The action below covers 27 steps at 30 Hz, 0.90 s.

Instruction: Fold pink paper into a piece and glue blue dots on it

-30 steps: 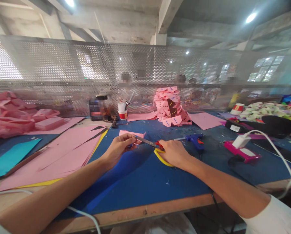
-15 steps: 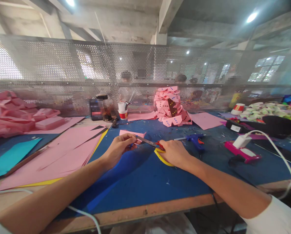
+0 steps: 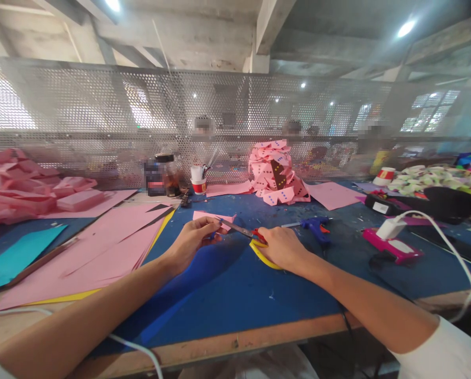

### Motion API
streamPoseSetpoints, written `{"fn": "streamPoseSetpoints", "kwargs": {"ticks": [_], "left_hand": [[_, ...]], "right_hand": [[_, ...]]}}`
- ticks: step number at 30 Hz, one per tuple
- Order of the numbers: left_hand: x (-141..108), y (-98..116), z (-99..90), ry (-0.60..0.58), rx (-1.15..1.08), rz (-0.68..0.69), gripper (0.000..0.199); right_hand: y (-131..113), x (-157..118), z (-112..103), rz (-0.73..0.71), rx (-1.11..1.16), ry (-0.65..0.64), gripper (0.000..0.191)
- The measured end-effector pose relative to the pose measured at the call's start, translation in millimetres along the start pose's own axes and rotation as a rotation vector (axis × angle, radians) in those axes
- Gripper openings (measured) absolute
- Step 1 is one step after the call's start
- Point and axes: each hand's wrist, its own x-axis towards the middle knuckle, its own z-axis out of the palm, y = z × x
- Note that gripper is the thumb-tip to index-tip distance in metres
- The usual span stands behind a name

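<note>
In the middle of the blue work surface, my right hand is wrapped round scissors with red and yellow handles. Their blades point left, toward the fingertips of my left hand. The left fingers are pinched together at the blade tip; what they hold is too small and too covered to name, though a bit of blue shows beneath them. A small pink paper piece shows just behind the left fingers, partly hidden by them and by the blades.
A blue glue gun lies right of the scissors, near a pink power strip with a white cable. Pink paper sheets lie left. Behind stand a stack of dotted pink paper pieces, a red-and-white cup and a perforated metal screen.
</note>
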Motion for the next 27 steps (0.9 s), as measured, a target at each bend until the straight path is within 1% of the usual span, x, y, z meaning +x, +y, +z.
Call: {"fn": "streamPoseSetpoints", "kwargs": {"ticks": [12,18,21,27], "left_hand": [[1.3,-0.7,-0.6,0.005,0.02,-0.003,0.022],[1.5,-0.5,-0.3,0.015,0.006,-0.01,0.023],[0.7,-1.1,-0.9,0.03,-0.011,-0.007,0.023],[-1.0,2.0,1.2,0.026,-0.032,0.007,0.023]], "right_hand": [[-0.9,0.1,-2.9,0.015,-0.006,-0.037,0.036],[-0.2,2.0,-0.7,0.04,0.003,-0.012,0.034],[0.5,1.9,-0.3,0.027,0.037,0.009,0.035],[-0.1,0.1,1.3,-0.002,0.038,-0.011,0.032]]}}
